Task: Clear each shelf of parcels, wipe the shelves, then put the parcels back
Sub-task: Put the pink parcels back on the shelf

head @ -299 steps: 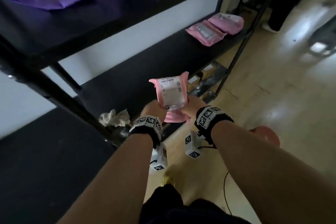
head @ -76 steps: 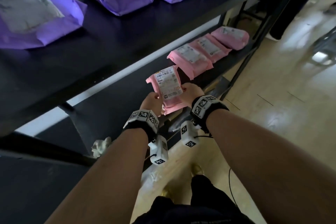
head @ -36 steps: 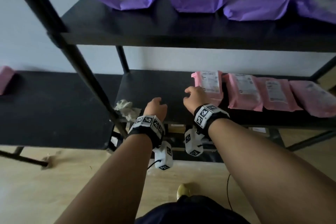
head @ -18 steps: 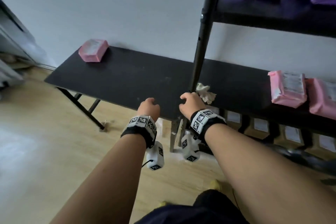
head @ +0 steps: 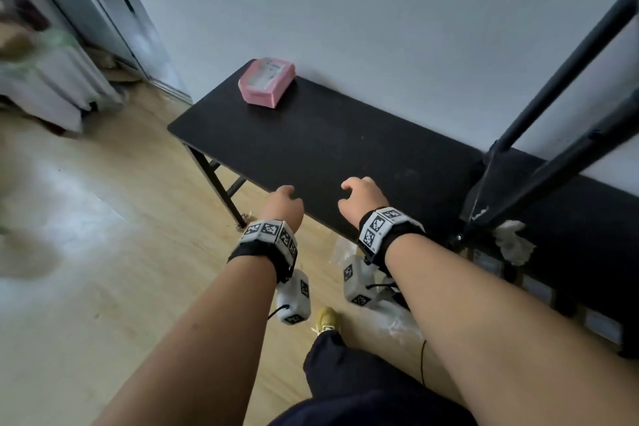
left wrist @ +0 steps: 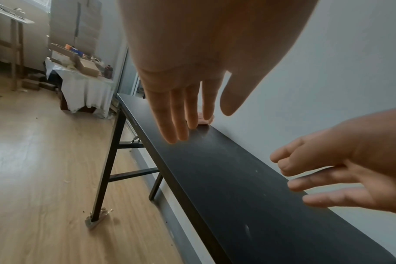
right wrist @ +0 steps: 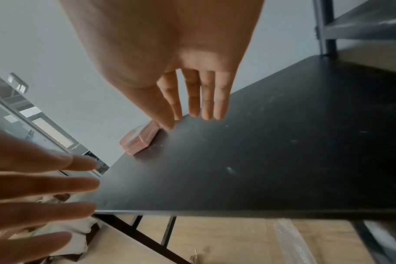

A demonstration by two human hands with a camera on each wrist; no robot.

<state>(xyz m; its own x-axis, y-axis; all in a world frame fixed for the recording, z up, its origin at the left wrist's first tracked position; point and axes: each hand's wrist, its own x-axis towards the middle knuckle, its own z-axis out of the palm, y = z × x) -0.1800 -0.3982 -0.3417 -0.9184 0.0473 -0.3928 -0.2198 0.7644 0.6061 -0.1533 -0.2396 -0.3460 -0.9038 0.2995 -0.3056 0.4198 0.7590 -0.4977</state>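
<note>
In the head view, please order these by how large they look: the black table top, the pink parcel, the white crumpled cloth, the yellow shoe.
1. black table top
2. pink parcel
3. white crumpled cloth, partly hidden by the shelf frame, so possibly closer to the parcel than it looks
4. yellow shoe, only its tip shows
</note>
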